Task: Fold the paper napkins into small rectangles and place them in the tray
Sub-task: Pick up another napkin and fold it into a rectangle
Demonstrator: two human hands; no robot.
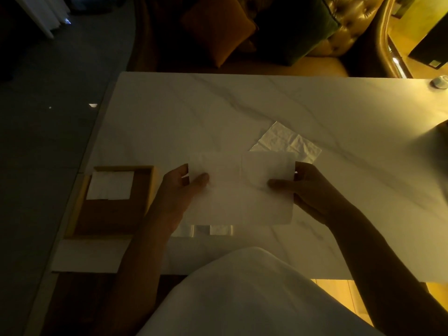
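A white paper napkin (238, 190) is held up over the marble table (339, 112), spread flat with a faint crease down its middle. My left hand (179, 190) pinches its left edge, thumb on top. My right hand (312, 190) pinches the right edge the same way. A wooden tray (80, 204) sits at the table's left front, with a folded white napkin (110, 185) lying in its far part. Another crumpled napkin (286, 143) lies flat on the table just beyond the held one.
A shiny clear wrapper (206, 230) lies on the table below the held napkin. A small round object (439, 82) sits at the far right edge. Cushions and a tufted seat stand beyond the table. My white garment fills the bottom.
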